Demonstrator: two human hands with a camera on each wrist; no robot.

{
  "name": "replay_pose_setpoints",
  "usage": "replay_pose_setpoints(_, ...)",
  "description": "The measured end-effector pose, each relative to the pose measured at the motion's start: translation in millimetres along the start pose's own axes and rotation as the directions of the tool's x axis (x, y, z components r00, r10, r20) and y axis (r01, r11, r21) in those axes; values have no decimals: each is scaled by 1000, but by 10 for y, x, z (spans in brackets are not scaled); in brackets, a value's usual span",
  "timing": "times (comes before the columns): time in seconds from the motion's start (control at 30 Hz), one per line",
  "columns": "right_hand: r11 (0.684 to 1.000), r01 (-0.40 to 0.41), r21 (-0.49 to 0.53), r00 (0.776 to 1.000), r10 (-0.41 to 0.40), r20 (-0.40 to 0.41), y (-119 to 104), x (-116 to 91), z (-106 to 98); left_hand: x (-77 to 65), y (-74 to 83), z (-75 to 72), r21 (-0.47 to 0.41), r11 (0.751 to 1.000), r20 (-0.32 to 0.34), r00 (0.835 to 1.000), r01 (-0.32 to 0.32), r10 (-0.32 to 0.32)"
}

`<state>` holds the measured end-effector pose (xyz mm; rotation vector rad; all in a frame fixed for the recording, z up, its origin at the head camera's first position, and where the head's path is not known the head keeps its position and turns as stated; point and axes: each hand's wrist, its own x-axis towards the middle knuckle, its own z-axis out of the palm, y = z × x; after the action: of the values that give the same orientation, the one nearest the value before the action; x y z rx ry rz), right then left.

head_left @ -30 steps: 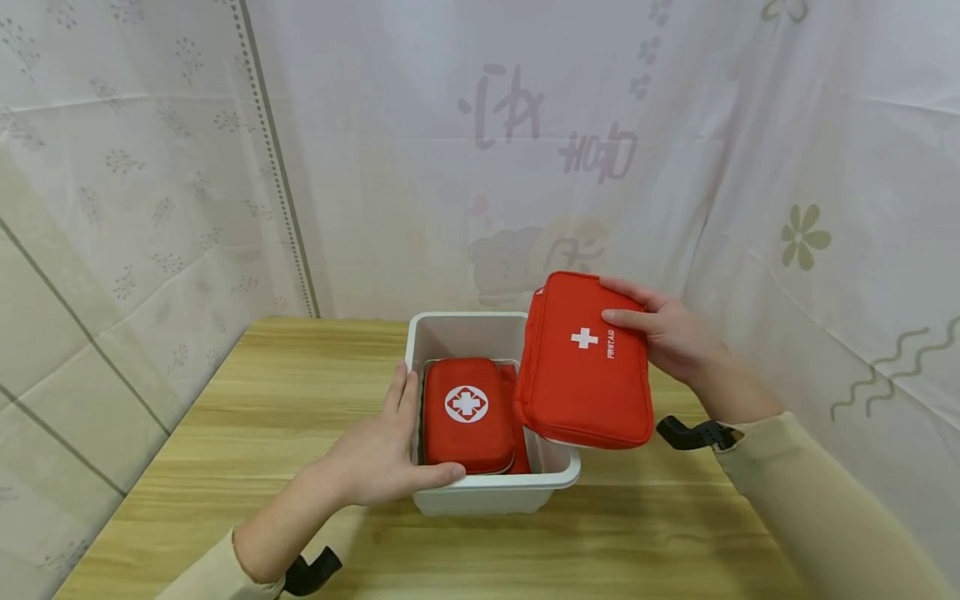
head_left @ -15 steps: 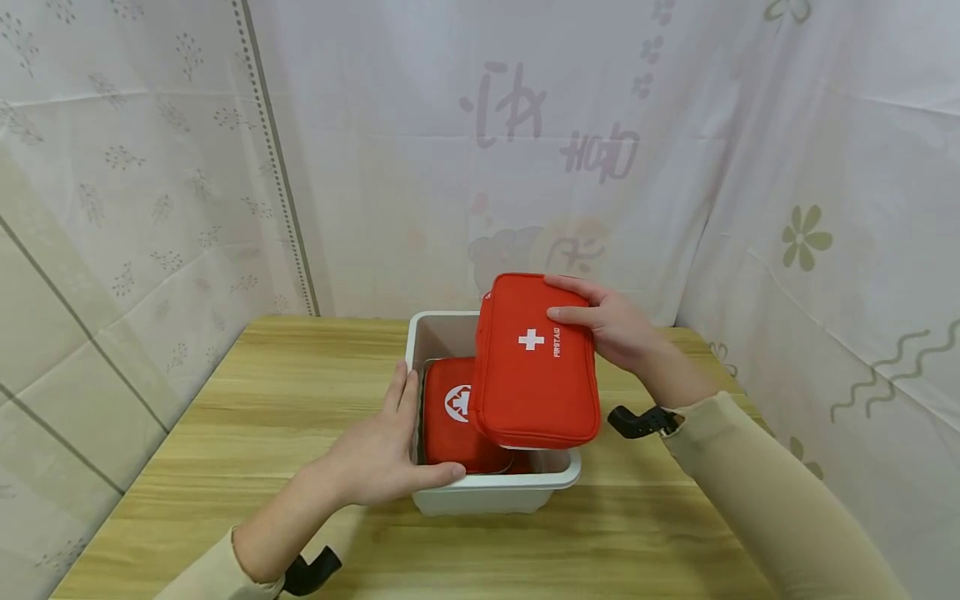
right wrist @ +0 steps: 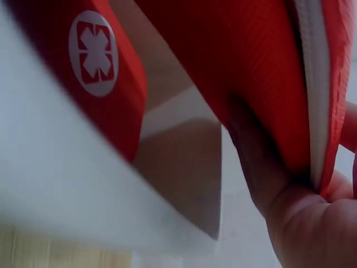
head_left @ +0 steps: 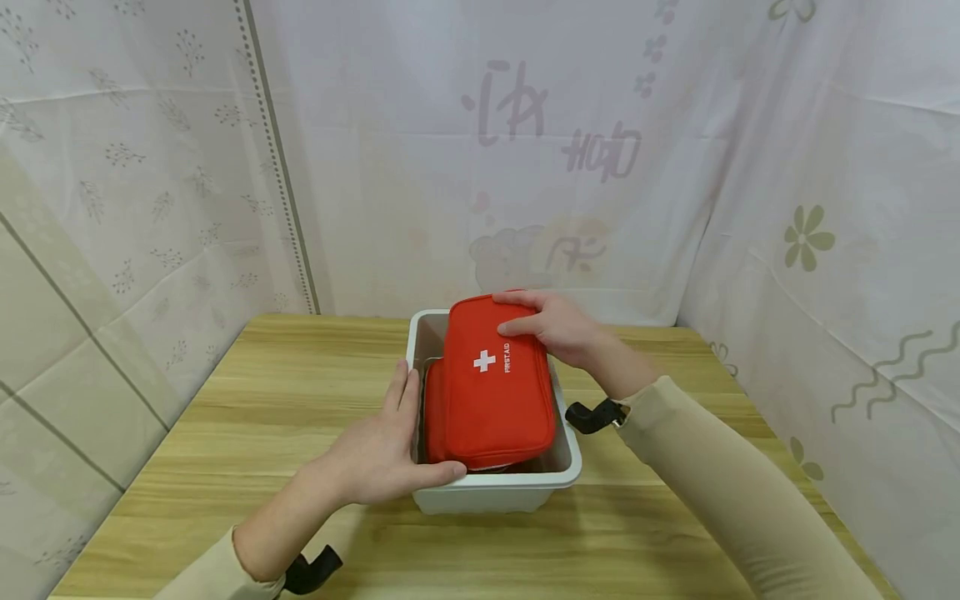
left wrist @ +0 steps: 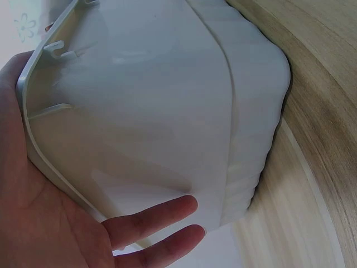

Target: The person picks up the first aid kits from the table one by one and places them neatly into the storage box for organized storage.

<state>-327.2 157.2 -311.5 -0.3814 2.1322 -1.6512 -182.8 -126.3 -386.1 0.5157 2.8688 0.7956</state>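
Observation:
My right hand (head_left: 558,329) grips the upper right edge of a red first aid pouch (head_left: 498,408) with a white cross, tilted over the mouth of a white plastic bin (head_left: 483,498). In the right wrist view, fingers and thumb pinch the pouch around its white zipper (right wrist: 313,84). Inside the bin lies a red first aid case (right wrist: 125,78) with a round white emblem; in the head view the pouch hides most of it. My left hand (head_left: 375,454) rests on the bin's near left corner, thumb along the front rim, straight fingers against the outer wall (left wrist: 150,111).
The bin stands on a wood-grain table (head_left: 300,392). Pale printed curtains (head_left: 390,167) hang behind the table and on both sides. A black curved piece (head_left: 596,417) sticks out at the right wrist, another (head_left: 311,571) at the left.
My right hand has carried the pouch leftward from beyond the bin's right side to over its mouth, and lower, covering the case. The left hand keeps its place on the bin.

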Motion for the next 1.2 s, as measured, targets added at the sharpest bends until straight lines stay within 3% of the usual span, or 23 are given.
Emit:
replay_pose_setpoints(0.2, 993, -18, -118, 1000, 18, -4, -26, 84, 137, 1, 6, -2, 0, 1000, 0, 1000, 3, -3)
replay_pose_setpoints(0.67, 971, -116, -208, 989, 132, 62, -69, 200, 415, 0, 8, 6, -15, 1000, 3, 1000, 21, -21)
replay_pose_setpoints(1.0, 972, -160, -170, 986, 165, 11, -44, 111, 334, 1, 13, 4, -11, 1000, 1, 1000, 14, -14)
replay_pose_setpoints(1.2, 962, -181, -203, 983, 182, -14, -27, 50, 271, -4, 13, 2, -6, 1000, -3, 1000, 12, -12)
